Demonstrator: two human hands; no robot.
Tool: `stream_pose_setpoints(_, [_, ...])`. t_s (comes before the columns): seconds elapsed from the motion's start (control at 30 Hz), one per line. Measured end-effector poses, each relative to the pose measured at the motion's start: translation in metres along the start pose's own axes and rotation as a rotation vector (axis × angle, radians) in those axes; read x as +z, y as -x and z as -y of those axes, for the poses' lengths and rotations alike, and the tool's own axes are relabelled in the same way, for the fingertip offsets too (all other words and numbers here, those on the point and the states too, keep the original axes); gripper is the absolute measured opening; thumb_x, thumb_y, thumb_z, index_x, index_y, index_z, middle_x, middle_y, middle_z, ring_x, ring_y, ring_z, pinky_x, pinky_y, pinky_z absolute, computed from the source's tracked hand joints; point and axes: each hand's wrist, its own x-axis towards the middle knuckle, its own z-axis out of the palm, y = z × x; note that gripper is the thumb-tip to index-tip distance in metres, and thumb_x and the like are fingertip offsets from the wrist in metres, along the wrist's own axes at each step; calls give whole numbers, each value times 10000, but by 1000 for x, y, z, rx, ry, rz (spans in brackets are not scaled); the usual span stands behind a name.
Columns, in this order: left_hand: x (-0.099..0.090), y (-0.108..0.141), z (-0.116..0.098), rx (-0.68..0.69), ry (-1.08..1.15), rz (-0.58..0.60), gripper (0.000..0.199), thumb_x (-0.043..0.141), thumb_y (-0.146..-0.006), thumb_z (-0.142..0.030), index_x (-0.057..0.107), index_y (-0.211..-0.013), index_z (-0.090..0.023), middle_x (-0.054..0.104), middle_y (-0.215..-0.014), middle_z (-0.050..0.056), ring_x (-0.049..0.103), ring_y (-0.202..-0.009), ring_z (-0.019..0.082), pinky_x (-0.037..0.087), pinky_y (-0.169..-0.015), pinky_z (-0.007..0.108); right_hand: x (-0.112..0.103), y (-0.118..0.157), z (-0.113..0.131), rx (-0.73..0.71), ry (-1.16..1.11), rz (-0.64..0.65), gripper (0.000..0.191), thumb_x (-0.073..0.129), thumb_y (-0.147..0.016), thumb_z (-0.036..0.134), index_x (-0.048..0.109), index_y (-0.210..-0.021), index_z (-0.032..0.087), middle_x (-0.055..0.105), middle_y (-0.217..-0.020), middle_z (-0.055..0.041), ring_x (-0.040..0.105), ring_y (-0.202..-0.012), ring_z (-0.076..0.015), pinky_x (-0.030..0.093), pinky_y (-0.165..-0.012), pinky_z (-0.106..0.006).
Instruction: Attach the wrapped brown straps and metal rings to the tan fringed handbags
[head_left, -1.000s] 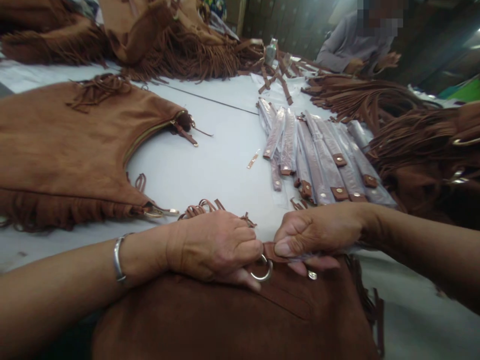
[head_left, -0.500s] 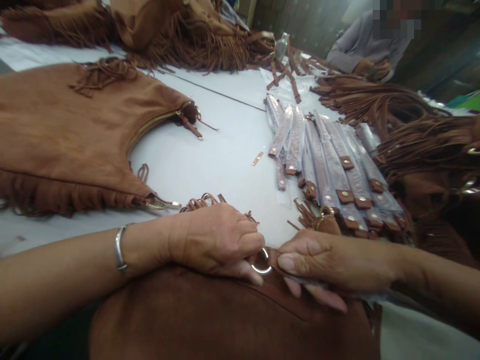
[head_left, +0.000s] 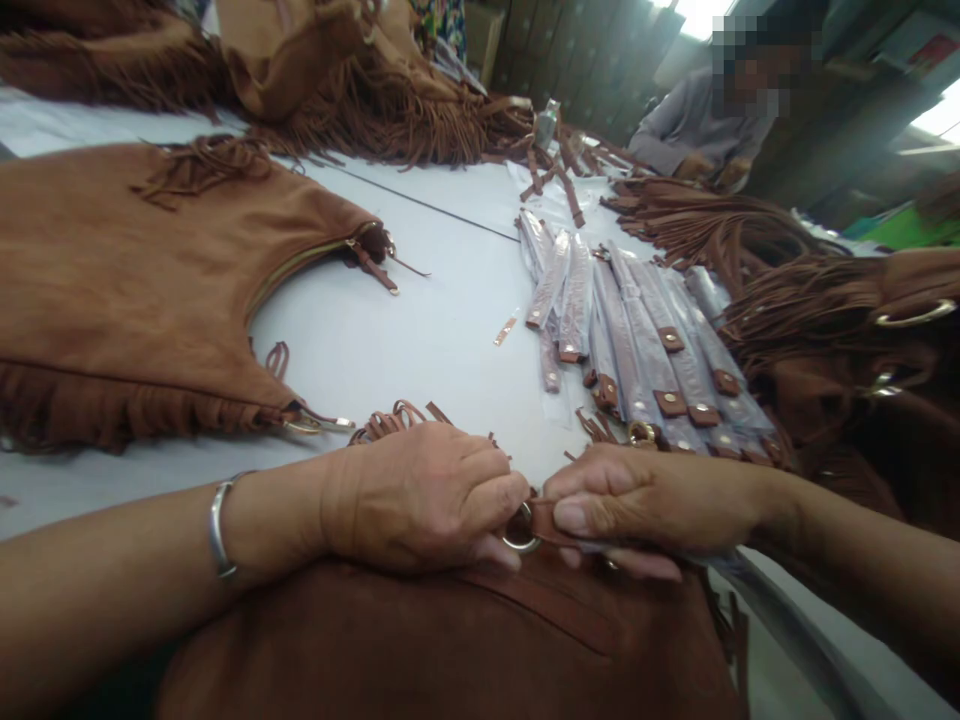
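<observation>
A brown suede bag (head_left: 450, 655) lies close in front of me, at the bottom of the view. At its upper edge my left hand (head_left: 427, 495) is closed, thumb and fingers gripping a metal ring (head_left: 521, 544); part of the ring is hidden by the fingers. My right hand (head_left: 630, 505) pinches a brown leather strap (head_left: 547, 522) whose end is at the ring. Plastic wrapping (head_left: 780, 610) on the strap trails out below my right forearm. Whether the strap end passes fully through the ring, I cannot tell.
Another fringed bag (head_left: 150, 260) lies on the white table (head_left: 442, 320) at left. Several plastic-wrapped straps (head_left: 637, 330) are fanned out right of centre. Fringed bags (head_left: 390, 90) are heaped at the back, more fringe (head_left: 690, 215) at right. A person (head_left: 690, 130) sits across the table.
The camera view has tilted and shifted slightly. My right hand's lower fingers have drawn in and more of the strap end shows at the ring. The trailing plastic is more visible.
</observation>
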Motion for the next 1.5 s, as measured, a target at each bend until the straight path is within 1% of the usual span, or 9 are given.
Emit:
stream_pose_setpoints(0.07, [1,1,0,40,-11,-19,318,364,-915,-397,506,-906,-112,561,-756,61,512,-660,174,425,-568,315,8,-1,1,35,68,-14,416,369,-930,496,503,-801,123,390,-435,66,338,-349,-56,269,-387,-157])
stream_pose_setpoints(0.3, [0,3,7,-40,34,-14,324,347,-916,-422,494,-855,-140,570,-747,51,516,-618,147,409,-530,290,45,-7,-7,9,77,-379,470,267,-933,551,468,-812,144,371,-392,72,313,-350,-67,241,-394,-174])
stream_pose_setpoints(0.53, [-1,1,3,3,45,45,293,358,-922,-379,501,-949,-124,572,-812,72,524,-689,160,439,-603,291,2,2,5,5,59,-14,429,395,-923,494,494,-759,111,387,-440,67,322,-352,-44,257,-385,-156])
stream_pose_setpoints(0.67, [-1,5,0,13,-80,-15,285,328,-931,-341,484,-944,-103,566,-782,84,538,-671,183,457,-575,316,-7,-4,19,68,26,85,433,430,-910,493,477,-706,114,369,-454,75,307,-340,-29,220,-356,-146])
stream_pose_setpoints(0.9, [-1,6,4,-27,-100,30,337,318,-922,-410,471,-974,-114,572,-798,79,559,-673,196,487,-587,338,8,-6,7,19,-50,-107,433,433,-902,516,517,-777,110,403,-414,69,308,-341,-45,245,-394,-166])
stream_pose_setpoints(1.17, [-2,9,3,-26,-184,-68,296,343,-925,-327,479,-1006,-76,595,-781,82,571,-670,198,504,-570,334,-9,-6,18,42,-35,-41,427,448,-903,492,517,-744,101,392,-396,71,301,-313,-44,215,-371,-170])
stream_pose_setpoints(1.33, [0,13,5,19,-274,-180,345,410,-906,-317,471,-1060,-15,617,-778,99,585,-660,205,506,-547,340,4,-10,9,11,-10,-133,416,390,-932,479,509,-792,105,411,-407,71,320,-336,-45,269,-416,-164])
stream_pose_setpoints(1.43, [1,11,6,10,-234,-145,314,389,-913,-321,490,-1025,-46,613,-782,86,574,-638,192,495,-523,334,13,-9,4,10,-12,-241,419,366,-934,493,495,-809,114,392,-416,76,306,-334,-44,220,-381,-154])
stream_pose_setpoints(1.5, [1,10,6,35,-189,-115,303,371,-919,-330,502,-995,-67,608,-789,79,569,-643,186,491,-521,331,14,-7,4,12,-21,-211,419,371,-930,497,491,-799,118,386,-417,77,302,-332,-43,222,-376,-152])
